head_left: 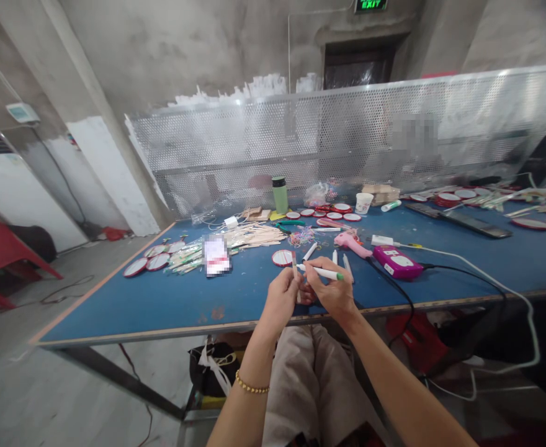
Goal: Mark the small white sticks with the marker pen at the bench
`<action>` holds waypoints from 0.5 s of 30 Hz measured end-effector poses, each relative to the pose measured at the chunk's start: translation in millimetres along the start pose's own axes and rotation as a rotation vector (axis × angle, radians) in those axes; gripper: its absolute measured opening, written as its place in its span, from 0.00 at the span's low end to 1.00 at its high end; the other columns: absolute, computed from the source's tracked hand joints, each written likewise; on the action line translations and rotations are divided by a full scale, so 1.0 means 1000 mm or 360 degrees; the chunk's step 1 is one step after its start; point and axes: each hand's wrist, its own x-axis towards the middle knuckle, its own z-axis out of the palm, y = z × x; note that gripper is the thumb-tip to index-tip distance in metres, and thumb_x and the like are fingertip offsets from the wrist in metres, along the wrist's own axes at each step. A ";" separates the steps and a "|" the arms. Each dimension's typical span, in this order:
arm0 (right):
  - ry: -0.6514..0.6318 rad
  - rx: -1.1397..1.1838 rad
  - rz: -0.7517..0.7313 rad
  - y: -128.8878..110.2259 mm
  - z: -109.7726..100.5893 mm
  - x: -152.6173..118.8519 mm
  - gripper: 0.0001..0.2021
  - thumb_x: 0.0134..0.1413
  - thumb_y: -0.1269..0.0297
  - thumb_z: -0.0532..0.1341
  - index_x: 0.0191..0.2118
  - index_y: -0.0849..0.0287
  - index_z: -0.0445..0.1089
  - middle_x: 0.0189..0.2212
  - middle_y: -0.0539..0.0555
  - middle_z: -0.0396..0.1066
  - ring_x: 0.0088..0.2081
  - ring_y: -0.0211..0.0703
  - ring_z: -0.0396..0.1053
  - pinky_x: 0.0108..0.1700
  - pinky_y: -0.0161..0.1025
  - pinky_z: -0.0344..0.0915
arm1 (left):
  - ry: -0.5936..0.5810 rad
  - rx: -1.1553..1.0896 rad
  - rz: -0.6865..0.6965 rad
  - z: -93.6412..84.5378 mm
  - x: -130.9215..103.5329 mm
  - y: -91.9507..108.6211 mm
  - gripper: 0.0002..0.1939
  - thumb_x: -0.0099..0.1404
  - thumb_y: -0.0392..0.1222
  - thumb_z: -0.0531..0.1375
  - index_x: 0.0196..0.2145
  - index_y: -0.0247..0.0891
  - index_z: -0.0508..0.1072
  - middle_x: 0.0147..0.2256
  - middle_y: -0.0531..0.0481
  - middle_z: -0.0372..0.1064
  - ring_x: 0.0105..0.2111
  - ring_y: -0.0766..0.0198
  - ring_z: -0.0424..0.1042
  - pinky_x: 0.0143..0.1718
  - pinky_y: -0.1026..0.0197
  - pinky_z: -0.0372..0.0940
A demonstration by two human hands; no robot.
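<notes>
Near the table's front edge, my left hand pinches a flat wooden stick that stands roughly upright. My right hand grips a white marker with a green end, its tip close to the stick; whether the two touch I cannot tell. Just beyond my hands lies a round red-rimmed disc. A white marker rests beside it, and more pens lie to the right, partly hidden by my right hand.
Wooden sticks and a phone lie left. A pink glue gun and purple box with cables are right. Behind stand a green bottle, a paper cup and a perforated metal screen.
</notes>
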 end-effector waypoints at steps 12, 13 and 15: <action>0.0030 0.0009 0.0021 0.001 0.000 0.000 0.09 0.58 0.67 0.57 0.28 0.57 0.71 0.22 0.49 0.71 0.23 0.37 0.68 0.29 0.34 0.67 | -0.0026 -0.0036 -0.0023 0.000 0.000 0.001 0.18 0.58 0.57 0.61 0.32 0.40 0.64 0.23 0.55 0.70 0.21 0.63 0.73 0.27 0.58 0.71; 0.0029 0.0007 0.0015 0.001 0.000 0.000 0.09 0.58 0.67 0.57 0.28 0.57 0.71 0.22 0.49 0.71 0.23 0.37 0.68 0.29 0.34 0.67 | -0.0020 -0.0036 -0.0017 0.000 0.000 0.001 0.18 0.57 0.57 0.61 0.32 0.40 0.64 0.23 0.55 0.70 0.21 0.63 0.73 0.27 0.59 0.71; 0.0027 0.0006 0.0002 0.001 0.000 0.000 0.09 0.58 0.67 0.58 0.28 0.58 0.71 0.22 0.49 0.71 0.24 0.37 0.68 0.29 0.34 0.67 | -0.0019 -0.0035 -0.0013 0.000 0.000 0.000 0.18 0.57 0.57 0.61 0.32 0.39 0.64 0.23 0.56 0.70 0.21 0.64 0.72 0.27 0.59 0.71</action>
